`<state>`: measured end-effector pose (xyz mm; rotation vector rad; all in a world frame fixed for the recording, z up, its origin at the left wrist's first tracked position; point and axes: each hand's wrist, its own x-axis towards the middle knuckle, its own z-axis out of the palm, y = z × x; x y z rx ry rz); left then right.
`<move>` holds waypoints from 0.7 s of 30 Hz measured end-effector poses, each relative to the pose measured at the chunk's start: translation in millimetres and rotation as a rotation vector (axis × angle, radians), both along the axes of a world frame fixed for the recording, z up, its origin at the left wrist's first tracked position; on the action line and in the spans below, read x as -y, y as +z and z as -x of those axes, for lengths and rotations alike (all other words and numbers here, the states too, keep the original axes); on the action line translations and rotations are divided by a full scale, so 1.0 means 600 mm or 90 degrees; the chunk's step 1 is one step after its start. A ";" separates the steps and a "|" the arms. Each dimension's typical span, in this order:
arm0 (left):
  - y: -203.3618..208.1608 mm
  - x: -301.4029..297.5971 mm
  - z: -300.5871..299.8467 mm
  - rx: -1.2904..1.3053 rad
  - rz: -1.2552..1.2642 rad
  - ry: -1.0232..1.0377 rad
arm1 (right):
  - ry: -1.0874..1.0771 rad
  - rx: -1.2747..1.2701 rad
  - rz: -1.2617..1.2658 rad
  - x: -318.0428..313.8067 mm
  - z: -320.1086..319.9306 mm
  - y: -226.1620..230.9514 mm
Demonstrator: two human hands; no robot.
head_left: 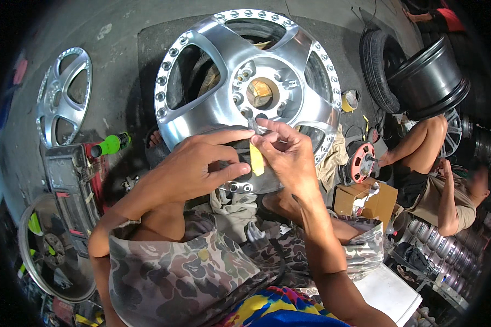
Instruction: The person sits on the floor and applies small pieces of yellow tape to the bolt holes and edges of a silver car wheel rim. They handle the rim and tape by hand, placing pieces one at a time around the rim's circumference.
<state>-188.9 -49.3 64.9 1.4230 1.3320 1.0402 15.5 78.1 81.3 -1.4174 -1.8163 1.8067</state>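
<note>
A large polished silver wheel face (207, 117) with bolts round its rim lies in front of me. Over its near edge, my right hand (286, 158) pinches a narrow yellow strip (257, 159) between thumb and fingers. A small grey piece (253, 125) shows at the top of this pinch; what it is I cannot make out. My left hand (199, 163) is just left of it, index finger stretched to the grey piece and thumb apart from it. Both hands hide part of the near spoke.
A second silver wheel face (81, 109) and a toolbox (65, 169) with a green bottle (110, 145) are at left. At right are a tire (373, 71), a black wheel barrel (431, 76), a red-rimmed disc (360, 163), a cardboard box (384, 204) and another seated person (442, 201).
</note>
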 end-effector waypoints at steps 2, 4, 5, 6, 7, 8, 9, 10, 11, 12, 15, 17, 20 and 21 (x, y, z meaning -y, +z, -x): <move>0.019 0.002 0.016 0.003 0.099 -0.021 | -0.021 -0.011 0.015 0.007 0.016 -0.003; 0.021 -0.001 0.025 0.001 0.115 -0.016 | -0.044 -0.055 0.031 0.011 0.028 -0.008; 0.022 -0.001 0.029 -0.002 0.124 -0.011 | -0.037 -0.054 0.024 0.011 0.031 -0.014; 0.023 -0.002 0.028 0.003 0.118 -0.015 | -0.049 -0.047 0.012 0.013 0.030 -0.013; 0.022 -0.004 0.026 0.010 0.111 -0.020 | -0.062 -0.039 -0.002 0.016 0.029 -0.007; 0.021 -0.001 0.025 0.014 0.110 -0.019 | -0.069 -0.034 -0.010 0.023 0.032 -0.002; 0.019 0.000 0.023 0.000 0.082 -0.026 | -0.097 -0.041 0.009 0.030 0.032 0.006; 0.015 0.001 0.020 -0.014 0.055 -0.033 | -0.079 -0.028 0.007 0.031 0.028 0.007; 0.011 0.000 0.017 -0.025 0.024 -0.043 | -0.064 -0.011 0.001 0.029 0.019 0.011; 0.008 0.002 0.017 -0.028 0.022 -0.045 | -0.049 0.005 -0.006 0.028 0.014 0.012; 0.008 0.002 0.021 -0.035 0.029 -0.041 | -0.074 -0.028 0.000 0.036 0.025 0.003; 0.012 0.004 0.027 -0.027 0.051 -0.022 | -0.092 -0.065 0.009 0.039 0.036 -0.007; 0.000 0.004 0.037 -0.017 0.001 0.037 | -0.107 -0.088 0.012 0.040 0.055 -0.025; 0.004 0.005 0.043 -0.010 0.002 0.044 | -0.114 -0.082 0.008 0.041 0.065 -0.025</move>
